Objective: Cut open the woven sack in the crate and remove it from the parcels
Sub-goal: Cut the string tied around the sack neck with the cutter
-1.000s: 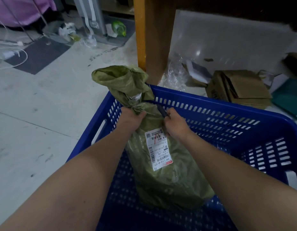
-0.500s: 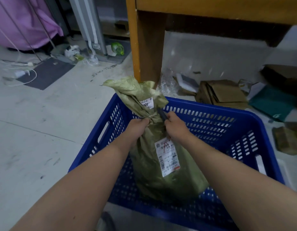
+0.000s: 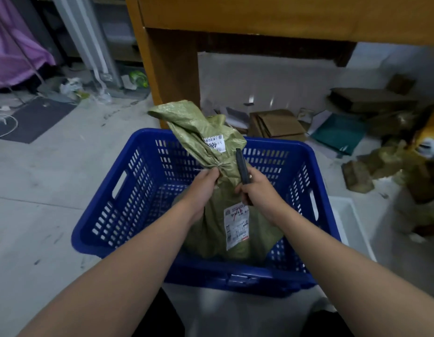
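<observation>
A green woven sack (image 3: 218, 229) stands upright in a blue plastic crate (image 3: 128, 215). Its neck is tied with string, and the loose top flops toward the far left. Two white labels are stuck on it. My left hand (image 3: 203, 183) grips the sack's neck just below the string knot. My right hand (image 3: 253, 188) holds a black cutter (image 3: 242, 170) that points upward beside the right of the tied neck. The parcels inside the sack are hidden.
A wooden table leg (image 3: 172, 76) rises just behind the crate. Flattened cardboard boxes (image 3: 276, 124), a teal folder (image 3: 340, 133) and more woven sacks (image 3: 391, 161) litter the floor at the right. A white bin (image 3: 352, 224) sits against the crate's right side. A dark mat (image 3: 33, 120) lies far left.
The view has pulled back and up, so the whole crate shows. My right hand has drawn back from the neck, and the black cutter now stands in plain view.
</observation>
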The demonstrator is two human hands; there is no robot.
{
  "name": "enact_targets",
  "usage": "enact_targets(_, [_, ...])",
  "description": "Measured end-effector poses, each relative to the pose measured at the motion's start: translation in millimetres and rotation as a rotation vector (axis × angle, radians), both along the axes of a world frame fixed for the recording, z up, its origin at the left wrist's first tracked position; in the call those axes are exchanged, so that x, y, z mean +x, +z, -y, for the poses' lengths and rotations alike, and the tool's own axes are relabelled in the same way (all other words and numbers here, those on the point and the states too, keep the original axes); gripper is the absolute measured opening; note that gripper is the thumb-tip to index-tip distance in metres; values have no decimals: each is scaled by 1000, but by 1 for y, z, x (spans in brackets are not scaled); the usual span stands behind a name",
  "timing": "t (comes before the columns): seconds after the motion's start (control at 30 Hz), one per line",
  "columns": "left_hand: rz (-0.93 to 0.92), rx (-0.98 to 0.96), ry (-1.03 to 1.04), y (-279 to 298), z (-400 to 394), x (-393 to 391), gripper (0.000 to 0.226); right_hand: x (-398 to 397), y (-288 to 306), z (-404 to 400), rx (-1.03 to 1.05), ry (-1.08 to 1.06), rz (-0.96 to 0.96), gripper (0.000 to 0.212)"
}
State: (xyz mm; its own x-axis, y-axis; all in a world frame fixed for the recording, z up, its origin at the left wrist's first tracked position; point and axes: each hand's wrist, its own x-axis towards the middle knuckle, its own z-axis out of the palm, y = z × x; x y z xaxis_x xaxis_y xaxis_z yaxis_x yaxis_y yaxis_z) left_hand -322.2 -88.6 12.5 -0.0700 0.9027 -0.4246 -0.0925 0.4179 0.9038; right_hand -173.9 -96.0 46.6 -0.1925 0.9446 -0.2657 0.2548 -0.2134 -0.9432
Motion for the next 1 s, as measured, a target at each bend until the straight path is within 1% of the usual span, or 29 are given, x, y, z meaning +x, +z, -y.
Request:
enact_targets(0.07, [0, 13, -16, 6, -4, 3, 51, 4, -3, -3, 20, 23, 22, 39])
enact_targets(0.13, [-29, 16, -10, 10, -8, 7, 41, 7, -5, -7, 30, 14, 29, 38])
enact_targets(0.2, [-65, 21, 3, 9, -13, 10, 32, 10, -5, -10, 32, -4, 29, 31])
enact_targets(0.27, [-103, 17, 8, 8, -18, 13, 27, 13, -4, -13, 27, -27, 32, 22])
enact_targets(0.37, [-115, 26, 18, 7, -25, 13, 25, 11, -3, -17, 33, -59, 47, 21])
enact_targets(0.47, [-128, 50, 36, 4, -27, 12, 20, 9, -7, -16, -9, -91, -16, 19])
enact_targets(0.6, [-160, 71, 43, 1, -29, 12, 14, 8, -6, -19, -29, -94, -59, 7])
enact_targets(0.7, [-203, 83, 42, 0, -32, 15, 14, 6, -1, -27, -54, -113, -59, 17])
enact_targets(0.8, [-228, 106, 30, -1, -35, 19, 14, 3, 0, -31, -70, -79, -13, 11])
enact_targets(0.9, [-256, 139, 17, -1, -35, 21, 10, 0, 0, -33, -125, -75, 5, 21])
enact_targets(1.0, [-277, 156, 21, -3, -36, 21, 10, -3, 2, -32, -197, -78, -21, 25])
